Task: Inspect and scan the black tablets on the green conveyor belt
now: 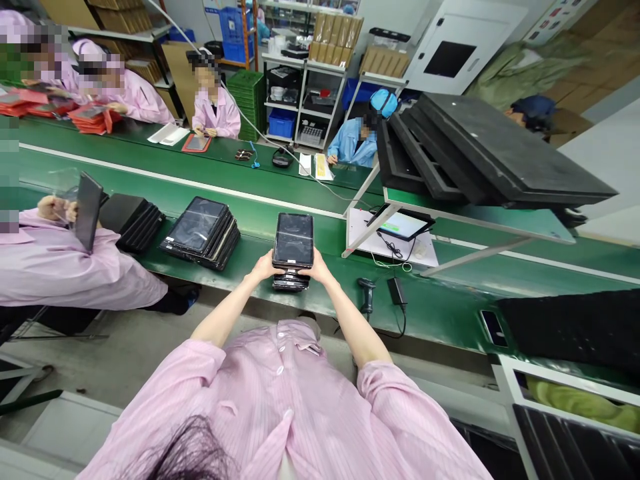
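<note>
— What have the hands got hold of?

— A stack of black tablets (293,250) at the near edge of the green bench (450,307). The left hand (263,268) grips the stack's left side, the right hand (317,270) its right, fingers wrapped on the edges.

— And around that stack?

— Left of it lies a fanned pile of tablets (201,233). Right of it, a barcode scanner (367,294) and a power adapter (397,291), near but apart. Farther left, a co-worker's hand (49,207) holds one tablet upright.

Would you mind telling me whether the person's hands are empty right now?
No, the left hand and right hand grip a stack of tablets from both sides on the green bench.
</note>
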`<state>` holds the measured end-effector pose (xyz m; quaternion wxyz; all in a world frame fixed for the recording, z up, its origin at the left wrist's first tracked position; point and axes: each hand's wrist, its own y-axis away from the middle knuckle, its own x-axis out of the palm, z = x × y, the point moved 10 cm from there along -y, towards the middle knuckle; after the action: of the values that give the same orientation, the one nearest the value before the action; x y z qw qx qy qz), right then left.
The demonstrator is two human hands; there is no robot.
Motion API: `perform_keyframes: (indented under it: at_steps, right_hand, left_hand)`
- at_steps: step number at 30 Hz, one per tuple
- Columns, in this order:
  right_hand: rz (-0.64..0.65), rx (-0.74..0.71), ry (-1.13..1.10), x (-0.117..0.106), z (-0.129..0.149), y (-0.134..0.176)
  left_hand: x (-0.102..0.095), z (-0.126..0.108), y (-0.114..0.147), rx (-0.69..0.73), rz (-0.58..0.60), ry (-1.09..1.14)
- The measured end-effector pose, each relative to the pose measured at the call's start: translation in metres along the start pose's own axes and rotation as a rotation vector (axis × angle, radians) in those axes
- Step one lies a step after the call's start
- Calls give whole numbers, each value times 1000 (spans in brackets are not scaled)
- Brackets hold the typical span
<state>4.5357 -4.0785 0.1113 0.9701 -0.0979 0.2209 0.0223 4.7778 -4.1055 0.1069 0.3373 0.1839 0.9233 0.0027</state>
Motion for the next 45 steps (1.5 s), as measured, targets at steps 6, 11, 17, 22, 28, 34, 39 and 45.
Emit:
perform_keyframes:
  at_steps: [6, 11, 17, 22, 28, 34, 39, 45]
  right_hand:
    - [-67, 76, 21, 10, -33, 22]
    - [-110, 90, 24, 16, -34, 30]
    - [-174, 123, 52, 14, -37, 45]
    - [-209, 128, 59, 13, -38, 53]
    - [-217, 104, 45, 14, -43, 56]
    - [-199, 71, -33, 19, -55, 49]
    - [-235, 143, -39, 22, -67, 51]
    - [-251, 199, -58, 24, -75, 56]
  left_hand:
    - [13, 22, -4, -77, -7, 40]
    - [17, 23, -2, -56, -23, 44]
    - [21, 19, 6, -28, -58, 16]
    - [22, 15, 6, -7, -41, -12]
    - [24, 19, 4, 20, -39, 7]
    - [27, 19, -2, 129, -59, 65]
    - [26, 11, -8, 157, -40, 17]
    - [24, 6, -10, 155, 2, -19]
